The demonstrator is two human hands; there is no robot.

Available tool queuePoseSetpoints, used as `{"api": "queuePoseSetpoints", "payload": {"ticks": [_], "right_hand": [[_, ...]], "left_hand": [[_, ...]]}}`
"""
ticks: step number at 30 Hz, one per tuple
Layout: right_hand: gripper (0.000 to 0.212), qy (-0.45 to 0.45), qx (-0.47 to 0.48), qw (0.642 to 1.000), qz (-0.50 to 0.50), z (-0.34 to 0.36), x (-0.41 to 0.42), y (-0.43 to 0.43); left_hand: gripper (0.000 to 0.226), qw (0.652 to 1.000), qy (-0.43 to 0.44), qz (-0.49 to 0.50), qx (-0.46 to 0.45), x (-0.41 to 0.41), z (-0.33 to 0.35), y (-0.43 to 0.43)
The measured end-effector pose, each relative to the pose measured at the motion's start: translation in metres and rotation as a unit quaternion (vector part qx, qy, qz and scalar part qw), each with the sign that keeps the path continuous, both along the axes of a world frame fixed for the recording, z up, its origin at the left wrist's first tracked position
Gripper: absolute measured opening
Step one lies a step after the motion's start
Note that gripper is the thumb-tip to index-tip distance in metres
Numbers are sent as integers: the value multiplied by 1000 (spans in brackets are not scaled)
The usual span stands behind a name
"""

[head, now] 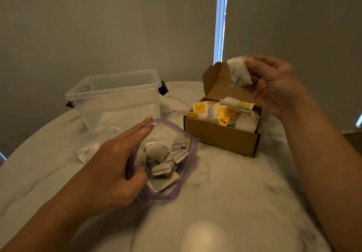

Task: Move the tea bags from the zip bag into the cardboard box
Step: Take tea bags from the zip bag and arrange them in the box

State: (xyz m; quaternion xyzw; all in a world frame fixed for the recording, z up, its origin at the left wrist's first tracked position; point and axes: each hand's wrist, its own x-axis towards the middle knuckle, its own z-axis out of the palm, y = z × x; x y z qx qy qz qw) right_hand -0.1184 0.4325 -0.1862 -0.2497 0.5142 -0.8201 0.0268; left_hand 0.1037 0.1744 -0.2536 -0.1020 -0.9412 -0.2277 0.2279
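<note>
A clear zip bag (184, 175) with a purple rim lies open on the marble table, and several white tea bags (166, 163) sit inside it. My left hand (115, 163) holds the bag's mouth open, thumb inside the rim and fingers stretched along its far edge. To the right stands the open cardboard box (221, 138), with several tea bags with yellow tags (223, 112) heaped in it. My right hand (274, 83) pinches one white tea bag (239, 72) in the air above the box; its thin string hangs down toward the box.
A clear plastic tub (115, 99) with black latches stands at the back left, behind the zip bag. A second, flat clear bag (88, 149) lies under my left hand's side. The round marble table (235, 193) ends near a grey wall.
</note>
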Motion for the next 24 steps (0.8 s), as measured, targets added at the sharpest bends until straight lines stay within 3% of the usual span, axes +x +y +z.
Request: {"api": "queuePoseSetpoints", "payload": {"ticks": [5, 12, 16, 20, 24], "right_hand": [[7, -10, 144, 986, -80, -20, -7, -2], [8, 73, 385, 887, -246, -30, -15, 5], [2, 99, 452, 834, -299, -28, -17, 7], [10, 135, 497, 790, -332, -27, -15, 7], [9, 174, 467, 790, -357, -21, -3, 6]], "left_hand": [[80, 1000, 3, 0, 9, -1, 0, 0], [81, 1000, -4, 2, 2, 0, -2, -1], [81, 1000, 4, 2, 2, 0, -1, -1], [80, 1000, 2, 9, 7, 0, -1, 0], [82, 1000, -17, 9, 11, 0, 0, 1]]}}
